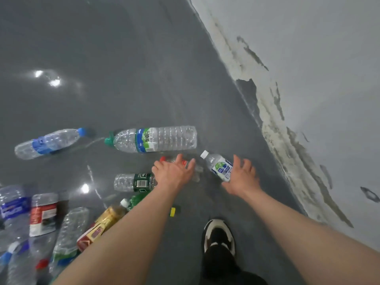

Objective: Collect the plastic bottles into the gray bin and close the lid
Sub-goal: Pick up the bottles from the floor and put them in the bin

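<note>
— On the floor [123, 79] by the wall's foot: how many bottles near you?
— Three: your left hand [174, 171], fingers spread, covers the red-capped bottle [164, 159]; your right hand [241, 174], fingers spread, touches the white-capped bottle [218, 166]; the green-capped bottle [154, 139] lies beyond.

Head view, steeply down at floor [115, 83]

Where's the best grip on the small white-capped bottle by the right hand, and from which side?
Grip the small white-capped bottle around its labelled midsection, coming from above on its right flank, where the open right hand already sits. It lies tilted, cap pointing up-left, so the straight label band probably gives fingers the widest wrap; the neck tapers.
</note>
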Tool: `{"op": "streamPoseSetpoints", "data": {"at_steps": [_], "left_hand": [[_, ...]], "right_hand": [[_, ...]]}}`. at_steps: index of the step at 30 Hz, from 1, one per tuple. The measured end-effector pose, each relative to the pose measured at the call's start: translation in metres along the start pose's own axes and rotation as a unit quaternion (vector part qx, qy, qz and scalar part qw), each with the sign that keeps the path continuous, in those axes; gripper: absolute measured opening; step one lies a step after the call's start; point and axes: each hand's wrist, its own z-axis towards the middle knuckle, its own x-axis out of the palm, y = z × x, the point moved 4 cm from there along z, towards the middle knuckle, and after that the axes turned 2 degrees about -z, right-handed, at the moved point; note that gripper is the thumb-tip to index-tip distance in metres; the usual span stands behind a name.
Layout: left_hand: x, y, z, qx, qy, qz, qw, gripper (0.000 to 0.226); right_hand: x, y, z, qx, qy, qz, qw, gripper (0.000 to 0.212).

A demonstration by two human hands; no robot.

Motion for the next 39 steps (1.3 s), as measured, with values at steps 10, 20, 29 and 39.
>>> {"op": "streamPoseSetpoints", "data": {"at_steps": [10, 20, 29, 39], "left_hand": [[0.019, -0.021, -0.06, 0.068, 0.054, -0.232, 0.969, 0.067], [-0.003, -0.027, -0.331, 0.096, 0.123, -0.213, 0.965, 0.096], [0.156, -0.043, -0.521, 0.156, 0.216, -0.123, 0.956, 0.086], [0.457, -0.079, -0.754, 0.221, 0.339, -0.03, 0.914, 0.062]], "right_hand": [[0.055, -0.006, -0.043, 0.076, 0.072, 0.19, 0.976, 0.076], [0.016, -0.082, -0.325, 0.174, 0.004, 0.427, 0.887, 0.076], [0.152, -0.224, -0.526, 0.306, -0.045, 0.567, 0.764, 0.049], [0.335, -0.461, -0.745, 0.462, -0.058, 0.604, 0.647, 0.056]]}}
